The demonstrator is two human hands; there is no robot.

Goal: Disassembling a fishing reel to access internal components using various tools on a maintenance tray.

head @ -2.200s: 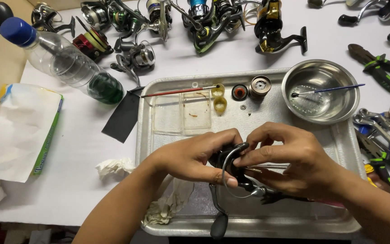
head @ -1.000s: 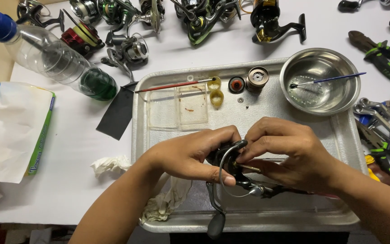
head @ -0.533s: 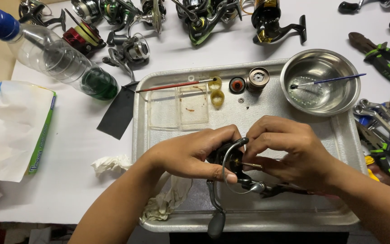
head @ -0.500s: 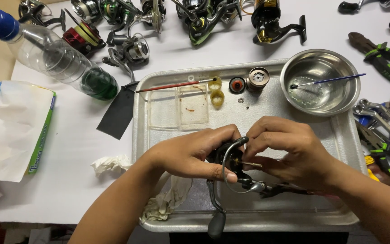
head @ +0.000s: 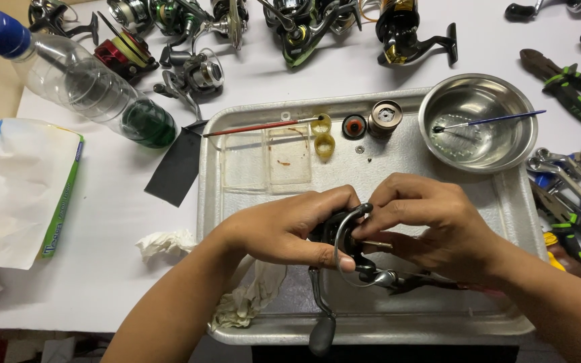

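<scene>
Both hands hold a black fishing reel over a metal tray. My left hand wraps the reel body from the left. My right hand grips its right side, fingertips on the silver bail wire. The reel's crank handle hangs down past the tray's front edge. Most of the reel body is hidden by my fingers.
In the tray lie a red-handled brush, clear plastic pieces, small yellow and round parts and a rag. A steel bowl holds a blue brush. Several reels line the back; pliers and wrenches right; a bottle and tissue pack left.
The view has shifted slightly. My hands stay on the reel over the tray, with only small finger movement around the bail wire.
</scene>
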